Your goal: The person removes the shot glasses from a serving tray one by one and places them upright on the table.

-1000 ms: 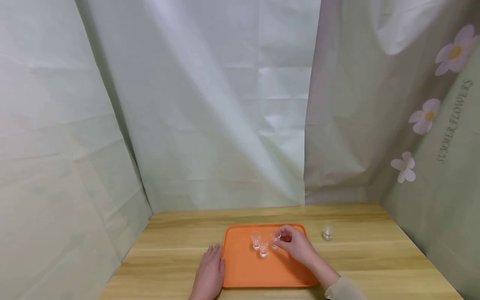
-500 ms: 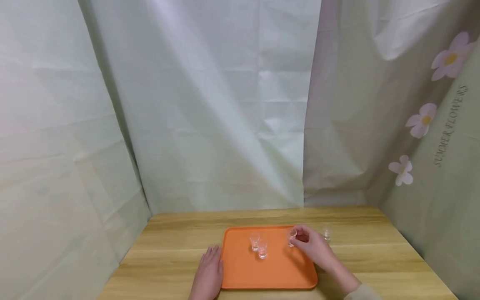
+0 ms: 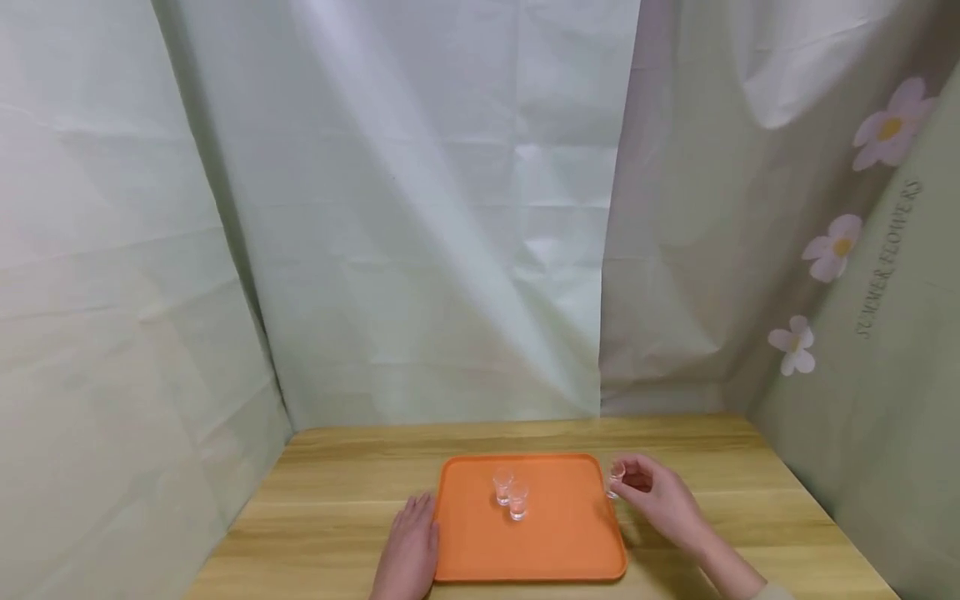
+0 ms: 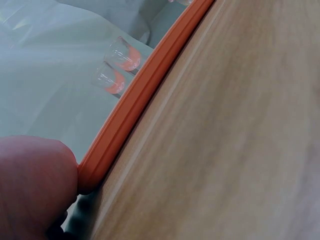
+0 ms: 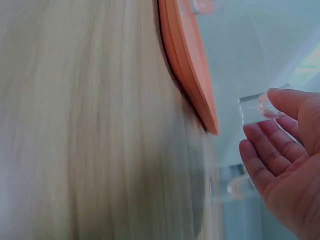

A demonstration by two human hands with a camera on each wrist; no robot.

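Note:
My right hand (image 3: pixel 666 502) pinches a small clear shot glass (image 5: pixel 259 107) between thumb and fingers. In the head view it is just past the right rim of the orange tray (image 3: pixel 555 533), and the right wrist view shows it raised off the table. Two more shot glasses stand close together on the tray, a rear glass (image 3: pixel 502 489) and a front glass (image 3: pixel 518 504). My left hand (image 3: pixel 408 546) lies with straight fingers along the tray's left rim, touching it. In the left wrist view, part of that hand (image 4: pixel 35 185) meets the tray's corner.
Another shot glass (image 5: pixel 232 186) stands on the wooden table (image 3: pixel 337 500), beyond the tray's right side; in the head view my right hand hides it. Pale hanging sheets (image 3: pixel 450 250) enclose the table at the back and sides.
My right hand has carried one shot glass rightward from beside the other two, across the tray and past its right rim. The left hand stays at the left rim.

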